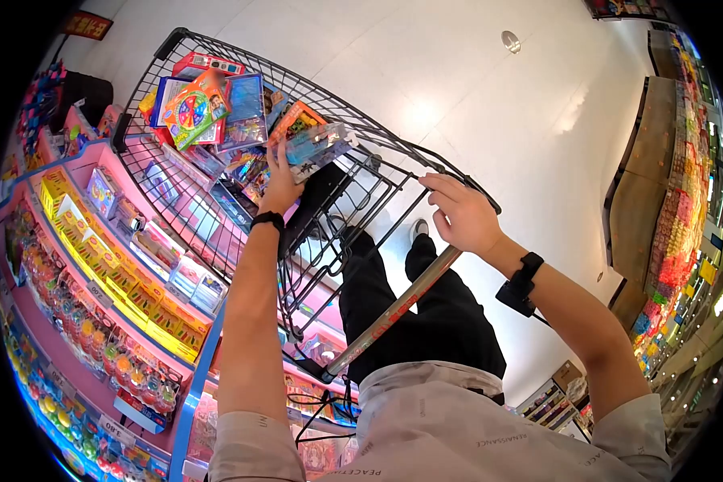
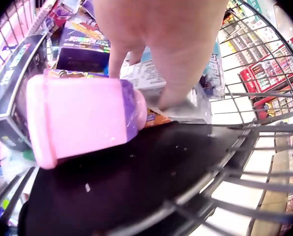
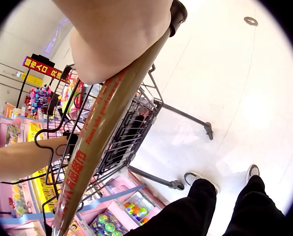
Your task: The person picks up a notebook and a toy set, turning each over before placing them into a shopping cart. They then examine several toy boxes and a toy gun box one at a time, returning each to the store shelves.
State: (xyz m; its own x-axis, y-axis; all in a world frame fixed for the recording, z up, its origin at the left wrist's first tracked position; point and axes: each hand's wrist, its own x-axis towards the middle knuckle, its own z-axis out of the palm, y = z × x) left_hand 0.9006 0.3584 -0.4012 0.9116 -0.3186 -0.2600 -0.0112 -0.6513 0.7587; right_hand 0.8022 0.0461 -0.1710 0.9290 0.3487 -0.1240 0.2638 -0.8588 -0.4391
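Observation:
My left hand (image 1: 279,186) reaches down into the black wire shopping cart (image 1: 361,157). It grips a clear plastic package (image 1: 321,145) on top of the pile; in the left wrist view its fingers and thumb straddle a pale printed side of this package (image 2: 144,76). Close by lie a pink tub with a purple band (image 2: 82,118), a black box (image 2: 16,91) and a dark purple box (image 2: 82,49). My right hand (image 1: 462,213) rests over the far end of the cart's handle (image 3: 95,132), fingers extended past the bar.
An orange and green toy pack (image 1: 193,112) and a blue clear-fronted pack (image 1: 245,108) lie at the cart's far end. A black panel (image 2: 156,172) is at its near end. Pink shelves (image 1: 72,161) with yellow boxes (image 1: 120,269) run along the left; other shelves (image 1: 659,193) stand right.

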